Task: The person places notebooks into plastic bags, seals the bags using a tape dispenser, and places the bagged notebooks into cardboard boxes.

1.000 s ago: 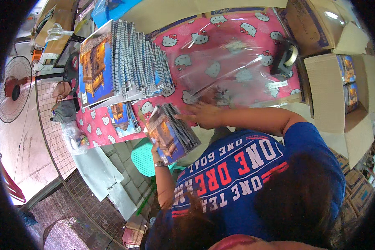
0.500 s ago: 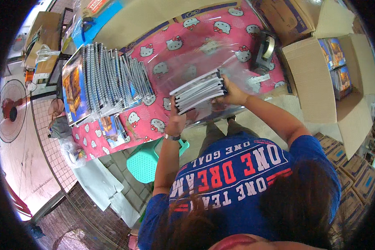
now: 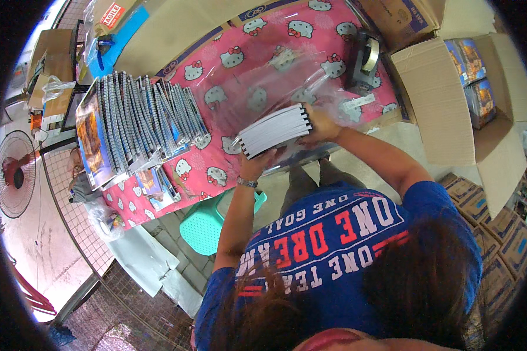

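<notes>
Between my two hands is a stack of notebooks (image 3: 275,132), white page edges facing up and dark binding showing at the ends. My left hand (image 3: 256,165) grips its lower left end, fingers partly hidden beneath. Around the right end, my right hand (image 3: 323,125) is closed, with most of its fingers out of sight. Clear plastic (image 3: 341,106) lies spread on the table beneath and behind the stack. To the left, a long row of spiral-bound notebooks (image 3: 140,120) with blue and orange covers leans on the pink patterned tablecloth (image 3: 231,57).
A black tape dispenser (image 3: 364,63) stands on the table's right side. Beyond it is an open carton (image 3: 433,105) holding more books (image 3: 481,102). Several loose notebooks (image 3: 158,188) lie near the table's front left. A teal stool (image 3: 200,227) sits below the edge.
The notebooks in my hands were fanned with gaps between them; now they are pressed into an even block. Both hands still hold the ends, and the view has shifted slightly.
</notes>
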The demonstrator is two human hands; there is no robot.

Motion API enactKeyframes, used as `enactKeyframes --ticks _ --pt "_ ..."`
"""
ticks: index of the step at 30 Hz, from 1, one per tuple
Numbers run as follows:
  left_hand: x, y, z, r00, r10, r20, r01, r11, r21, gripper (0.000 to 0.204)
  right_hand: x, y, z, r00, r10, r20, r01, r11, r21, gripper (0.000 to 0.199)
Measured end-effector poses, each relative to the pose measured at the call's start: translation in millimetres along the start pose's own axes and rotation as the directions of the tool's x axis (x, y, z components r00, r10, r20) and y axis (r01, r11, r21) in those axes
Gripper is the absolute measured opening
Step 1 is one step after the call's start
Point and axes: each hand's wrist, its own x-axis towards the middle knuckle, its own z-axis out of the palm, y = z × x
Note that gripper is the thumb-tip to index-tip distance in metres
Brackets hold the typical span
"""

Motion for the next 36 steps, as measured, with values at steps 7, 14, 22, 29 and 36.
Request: enactKeyframes --ticks 7,14,22,29,36 --pt "6 -37 19 0.942 0.335 0.01 -0.314 0.873 0.372 0.053 -4 6 5 0.998 -0.042 0.055 0.038 0.997 0.064 0.097" --pt "5 -57 15 0.939 0.323 0.12 -0.343 0.842 0.417 0.056 -13 -152 -44 0.941 -0.336 -0.039 0.25 0.769 -0.589 0.079" --pt "39 -45 -24 0.953 0.083 0.29 -0.165 0.949 0.269 0.064 21 -140 -46 0.995 -0.088 -0.048 0.02 0.648 -0.761 0.074" --pt "82 66 -62 0.98 0.062 -0.187 -0.028 0.984 0.177 0.053 51 -15 -49 0.768 0.598 -0.23 -0.631 0.767 -0.114 0.096" --pt "-20 4 74 0.914 0.266 0.306 -0.401 0.478 0.782 0.019 58 -2 -34 0.663 0.722 -0.199 -0.748 0.652 -0.127 0.104"
